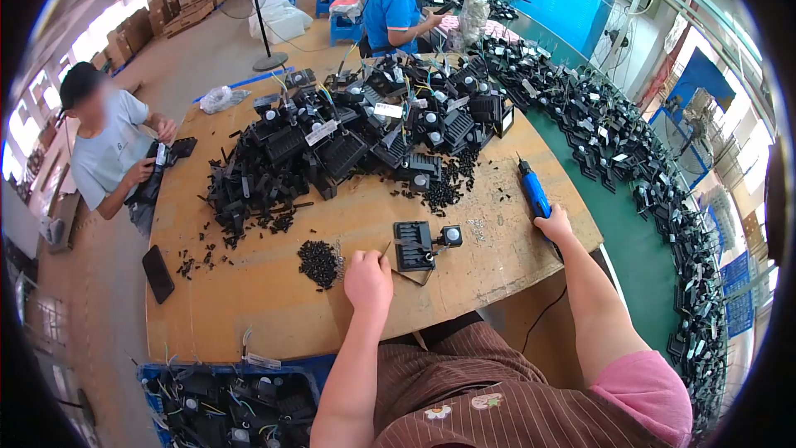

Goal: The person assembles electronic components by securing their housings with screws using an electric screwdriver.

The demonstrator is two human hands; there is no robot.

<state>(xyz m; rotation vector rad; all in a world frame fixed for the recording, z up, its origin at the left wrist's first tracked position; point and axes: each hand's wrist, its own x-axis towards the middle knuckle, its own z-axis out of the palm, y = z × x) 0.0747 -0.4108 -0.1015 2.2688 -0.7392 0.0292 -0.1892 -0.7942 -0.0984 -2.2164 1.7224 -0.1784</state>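
My right hand point(554, 224) grips a blue electric screwdriver point(535, 188), its bit pointing away from me above the table. Closed in a pinch, my left hand point(369, 280) rests at the table's near side; a thin, short piece sticks up from its fingertips, too small to name. Just right of that hand lies a black finned lamp housing point(414, 245), with a small black sensor point(450, 236) with a white dome attached at its right. To the left of my left hand is a heap of small black parts point(318, 264).
A large pile of black lamps point(365, 129) covers the far half of the wooden table point(240, 315). A phone point(157, 274) lies at the left edge. A blue crate point(232, 398) of lamps stands below. Lamps line the green conveyor point(618, 224). Two people work nearby.
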